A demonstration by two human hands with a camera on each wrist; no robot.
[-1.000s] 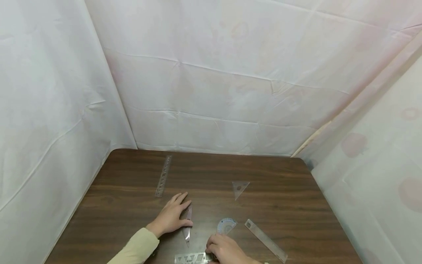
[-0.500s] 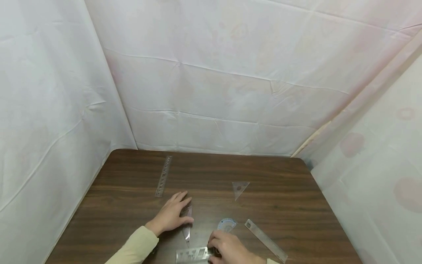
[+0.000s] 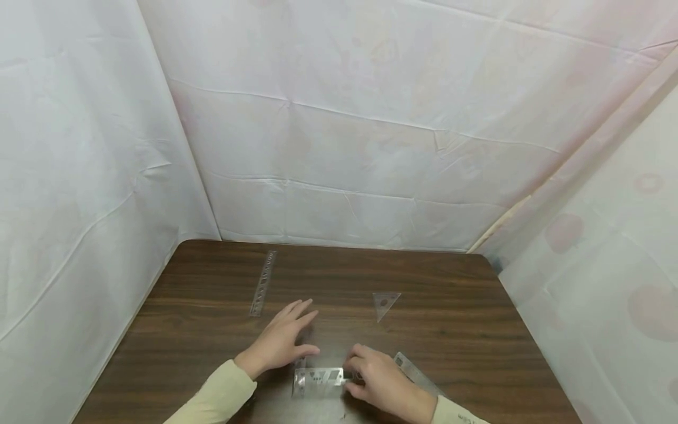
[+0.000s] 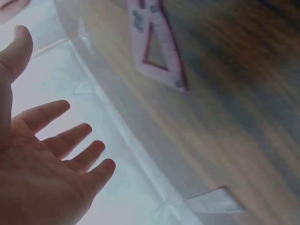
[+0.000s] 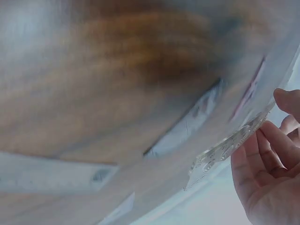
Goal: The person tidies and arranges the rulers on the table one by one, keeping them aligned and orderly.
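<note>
Stencil ruler (image 3: 318,378) pinched at its right end by right hand (image 3: 382,383), raised just above table (image 3: 455,318) near front edge. Left hand (image 3: 278,343) held flat, fingers (image 4: 70,140) released, hovering beside it. Long ruler (image 3: 263,282) and small set square (image 3: 385,302) lie well apart.

I count two hands: my left hand (image 3: 278,341) and right hand (image 3: 378,380). One stencil ruler (image 3: 319,380) is in view, partly under the right hand. I see two straight rulers, one far left (image 3: 263,282) and one near right (image 3: 410,368). One small triangle (image 3: 385,302) shows plainly. One table (image 3: 450,306) bears them all.
</note>
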